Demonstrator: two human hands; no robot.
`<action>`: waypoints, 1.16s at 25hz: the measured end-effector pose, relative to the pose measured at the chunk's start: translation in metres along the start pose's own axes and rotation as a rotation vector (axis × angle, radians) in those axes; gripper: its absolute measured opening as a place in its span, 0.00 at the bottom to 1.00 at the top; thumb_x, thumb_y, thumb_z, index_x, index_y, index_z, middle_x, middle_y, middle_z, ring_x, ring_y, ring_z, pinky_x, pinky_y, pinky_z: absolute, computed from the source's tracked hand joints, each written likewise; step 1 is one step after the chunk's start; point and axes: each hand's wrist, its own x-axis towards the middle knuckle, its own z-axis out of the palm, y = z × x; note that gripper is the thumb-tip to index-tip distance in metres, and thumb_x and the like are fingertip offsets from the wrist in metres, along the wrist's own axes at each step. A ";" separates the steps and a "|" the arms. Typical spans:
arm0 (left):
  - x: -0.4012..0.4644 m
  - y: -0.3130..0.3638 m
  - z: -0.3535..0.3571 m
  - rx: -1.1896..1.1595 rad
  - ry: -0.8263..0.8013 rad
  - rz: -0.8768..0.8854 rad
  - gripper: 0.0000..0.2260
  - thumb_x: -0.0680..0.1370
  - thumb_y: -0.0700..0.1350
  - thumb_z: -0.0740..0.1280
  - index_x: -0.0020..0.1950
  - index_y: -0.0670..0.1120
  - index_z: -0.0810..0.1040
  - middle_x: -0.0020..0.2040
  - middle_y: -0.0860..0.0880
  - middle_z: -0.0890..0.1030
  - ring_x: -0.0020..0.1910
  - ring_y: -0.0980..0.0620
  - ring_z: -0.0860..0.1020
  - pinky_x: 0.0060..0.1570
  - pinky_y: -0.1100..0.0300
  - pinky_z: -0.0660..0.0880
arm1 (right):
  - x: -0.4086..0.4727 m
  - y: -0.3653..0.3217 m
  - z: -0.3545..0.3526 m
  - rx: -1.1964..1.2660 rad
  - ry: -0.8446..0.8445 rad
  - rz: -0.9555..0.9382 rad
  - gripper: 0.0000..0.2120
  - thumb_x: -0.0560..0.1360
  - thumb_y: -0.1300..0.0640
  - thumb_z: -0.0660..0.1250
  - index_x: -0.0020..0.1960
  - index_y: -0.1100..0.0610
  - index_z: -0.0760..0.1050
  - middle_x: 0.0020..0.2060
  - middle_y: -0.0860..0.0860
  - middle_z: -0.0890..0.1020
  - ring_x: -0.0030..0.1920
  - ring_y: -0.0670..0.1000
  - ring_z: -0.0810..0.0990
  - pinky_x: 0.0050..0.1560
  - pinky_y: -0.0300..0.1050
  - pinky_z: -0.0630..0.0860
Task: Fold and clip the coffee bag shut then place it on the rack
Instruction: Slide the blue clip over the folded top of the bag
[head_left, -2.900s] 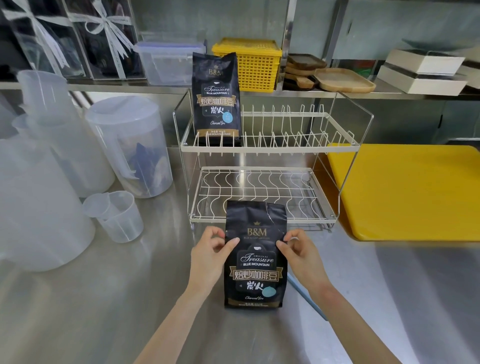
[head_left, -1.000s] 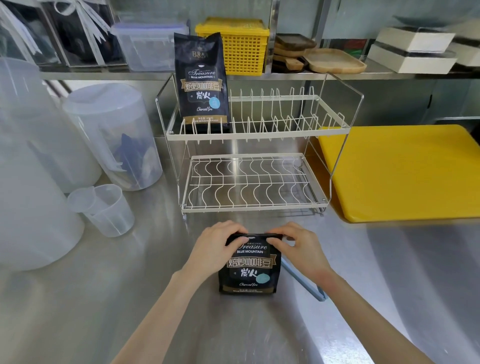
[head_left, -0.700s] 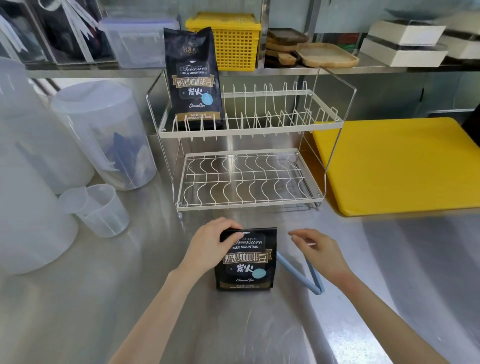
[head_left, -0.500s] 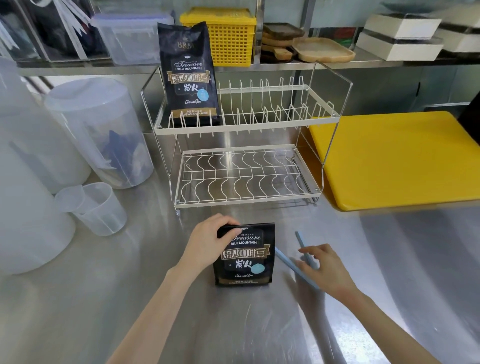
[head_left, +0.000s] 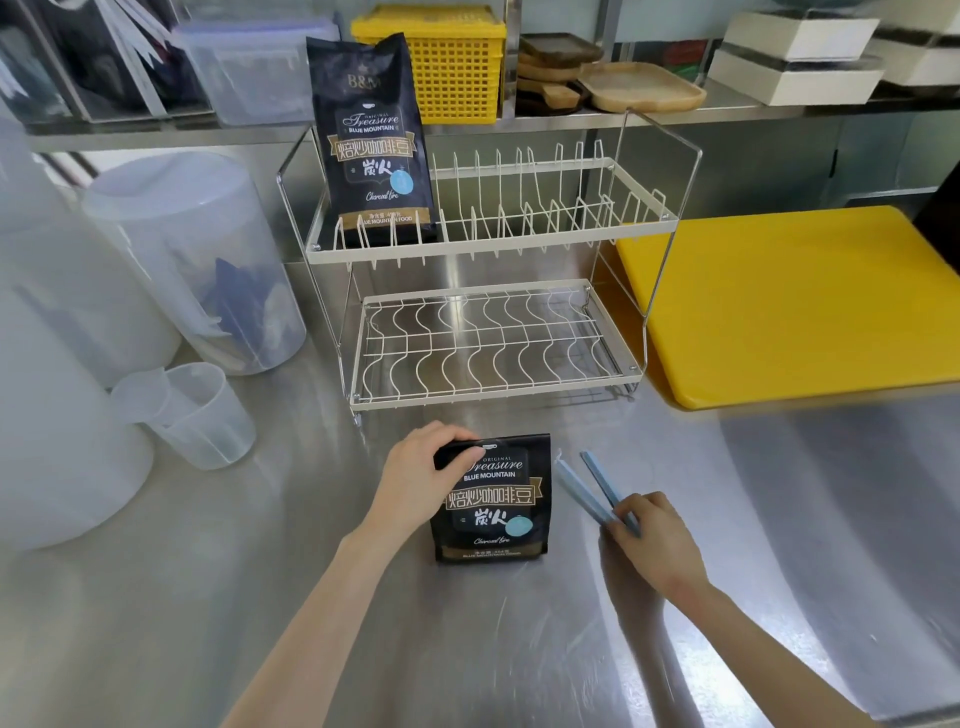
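A black coffee bag (head_left: 493, 506) stands on the steel counter with its top folded down. My left hand (head_left: 421, 475) presses on the folded top at the bag's upper left corner. Just right of the bag, a light blue bag clip (head_left: 589, 486) is spread open in a V, and my right hand (head_left: 654, 540) grips it at its hinge end. Behind the bag stands a white two-tier wire rack (head_left: 488, 244). A second, unfolded coffee bag (head_left: 371, 145) stands at the left end of the rack's upper tier.
A yellow cutting board (head_left: 789, 306) lies right of the rack. Translucent lidded containers (head_left: 192, 260) and a small measuring cup (head_left: 192, 415) crowd the counter's left side. A yellow basket (head_left: 457, 62), wooden trays and white boxes sit on the back shelf.
Both hands folded the bag's top down. Then my right hand let go of the bag, reached right and took hold of the blue clip. My left hand stayed on the fold.
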 end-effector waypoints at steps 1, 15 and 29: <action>0.000 -0.001 0.000 -0.018 0.006 -0.007 0.06 0.73 0.46 0.67 0.48 0.48 0.79 0.42 0.51 0.79 0.43 0.55 0.75 0.42 0.71 0.69 | 0.002 -0.002 -0.003 0.045 0.007 0.011 0.06 0.73 0.57 0.63 0.49 0.57 0.75 0.52 0.57 0.74 0.43 0.52 0.71 0.44 0.44 0.70; -0.018 -0.023 -0.007 -0.479 -0.127 -0.242 0.07 0.72 0.45 0.68 0.45 0.57 0.75 0.46 0.57 0.81 0.46 0.63 0.78 0.42 0.73 0.74 | 0.012 -0.070 -0.071 0.459 -0.083 -0.374 0.09 0.71 0.59 0.67 0.40 0.44 0.75 0.45 0.44 0.79 0.45 0.43 0.77 0.39 0.25 0.71; -0.022 -0.045 0.001 -0.552 -0.131 -0.297 0.10 0.70 0.44 0.70 0.48 0.56 0.77 0.49 0.57 0.81 0.51 0.62 0.77 0.49 0.69 0.72 | 0.017 -0.073 -0.065 0.420 -0.265 -0.428 0.12 0.70 0.62 0.68 0.44 0.44 0.76 0.49 0.49 0.80 0.51 0.50 0.77 0.53 0.43 0.75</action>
